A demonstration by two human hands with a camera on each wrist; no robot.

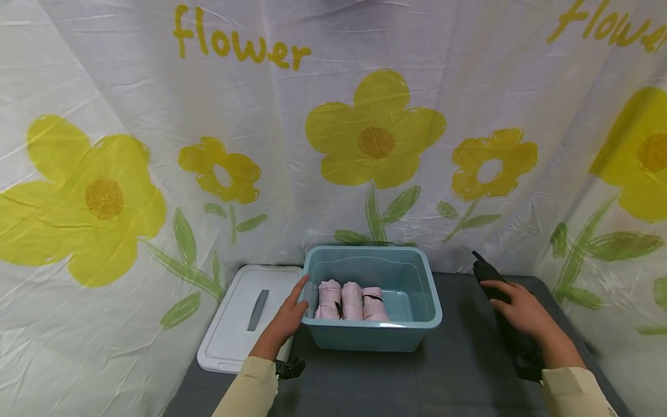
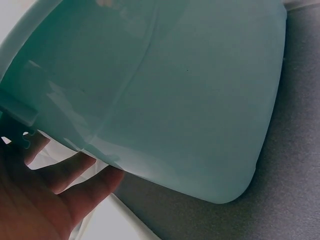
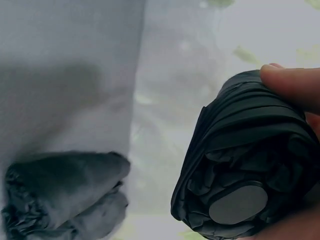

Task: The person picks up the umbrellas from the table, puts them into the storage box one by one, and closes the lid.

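My right hand [image 1: 521, 313] grips a folded black umbrella [image 1: 487, 272] over the right side of the table. In the right wrist view, its pleated fabric and oval grey end [image 3: 239, 205] face the camera. A dark, crumpled fabric roll [image 3: 65, 195] lies below it. At the left rim of a blue-green plastic tub [image 1: 365, 339] is my left hand [image 1: 286, 315], its fingers extended against the tub's side. Left wrist fingers [image 2: 95, 190] pass partly behind the tub wall. Three pink rolled bundles [image 1: 351, 301] lie side by side in the tub's left part, two with dark straps showing.
A white lid [image 1: 229, 324] with a grey handle lies left of the tub, on the dark table [image 1: 359, 382]. Behind stands a white curtain [image 1: 292, 116] printed with yellow flowers. It also closes in both sides.
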